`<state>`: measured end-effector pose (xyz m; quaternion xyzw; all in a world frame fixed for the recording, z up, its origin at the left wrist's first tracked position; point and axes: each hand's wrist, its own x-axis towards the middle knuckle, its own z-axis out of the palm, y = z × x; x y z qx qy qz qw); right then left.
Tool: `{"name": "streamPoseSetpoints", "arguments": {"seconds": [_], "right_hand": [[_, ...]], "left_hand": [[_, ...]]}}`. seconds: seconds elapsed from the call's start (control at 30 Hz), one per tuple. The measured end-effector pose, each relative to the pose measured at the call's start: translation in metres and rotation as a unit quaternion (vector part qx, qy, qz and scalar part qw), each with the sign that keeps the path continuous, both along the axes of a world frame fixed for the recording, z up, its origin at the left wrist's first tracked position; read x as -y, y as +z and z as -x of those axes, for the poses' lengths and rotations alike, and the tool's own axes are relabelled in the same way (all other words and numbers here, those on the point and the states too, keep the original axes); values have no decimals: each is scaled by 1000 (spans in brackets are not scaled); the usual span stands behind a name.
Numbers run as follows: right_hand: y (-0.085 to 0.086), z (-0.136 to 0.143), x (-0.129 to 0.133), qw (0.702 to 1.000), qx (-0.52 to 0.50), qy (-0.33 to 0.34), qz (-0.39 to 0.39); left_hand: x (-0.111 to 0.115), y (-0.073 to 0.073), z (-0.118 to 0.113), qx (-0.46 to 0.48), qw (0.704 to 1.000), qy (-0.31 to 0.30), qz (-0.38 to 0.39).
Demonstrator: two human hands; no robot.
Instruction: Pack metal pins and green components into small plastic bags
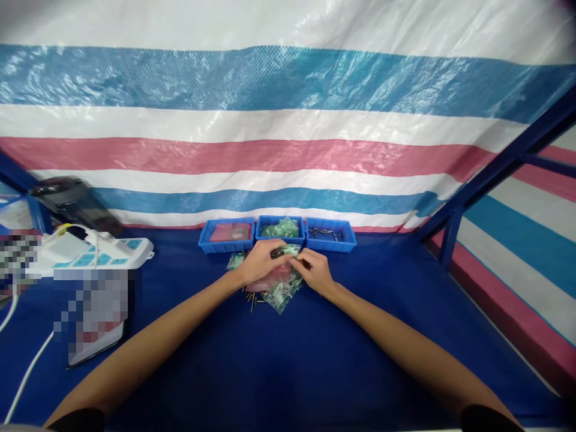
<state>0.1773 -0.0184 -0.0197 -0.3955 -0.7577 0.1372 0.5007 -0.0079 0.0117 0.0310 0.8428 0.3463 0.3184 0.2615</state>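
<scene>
My left hand [263, 263] and my right hand [316, 270] meet over a small pile in the middle of the blue table. Both pinch a small clear plastic bag with green print [293, 249], whose contents I cannot make out. Below them lie a pinkish plastic bag [275, 277], several clear bags with green print [281, 295] and loose thin metal pieces [254, 299]. Just behind stand three blue bins: the left bin [226, 247] holds pinkish bags, the middle bin [299, 235] crumpled green-tinted bags, the right bin [332, 246] dark, thin metal rods.
At the left are a white power strip [135, 251] with plugs and cables, a pixelated flat item [101, 318] and a dark shiny object [74, 201]. A striped plastic sheet [288, 156] hangs behind the bins. A blue frame post [454, 231] stands at the right.
</scene>
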Motion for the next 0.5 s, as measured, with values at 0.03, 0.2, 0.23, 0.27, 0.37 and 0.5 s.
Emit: {"name": "streamPoseSetpoints", "arguments": {"seconds": [0.03, 0.2, 0.23, 0.27, 0.37, 0.5], "right_hand": [[0, 0, 0, 1000, -3, -2, 3], [2, 1, -1, 1000, -7, 6, 7], [2, 1, 0, 1000, -4, 8, 6], [2, 1, 0, 1000, -3, 8, 5], [2, 1, -1, 1000, -7, -9, 5], [1, 0, -3, 999, -23, -34, 22]], "left_hand": [[0, -1, 0, 0, 1000, -4, 1], [0, -4, 1, 2, 998, 5, 69], [-1, -5, 1, 6, 996, 9, 88], [-1, -5, 1, 11, 994, 12, 104], [-4, -6, 2, 38, 989, -4, 146], [-10, -9, 4, 110, 974, -34, 197]]}}
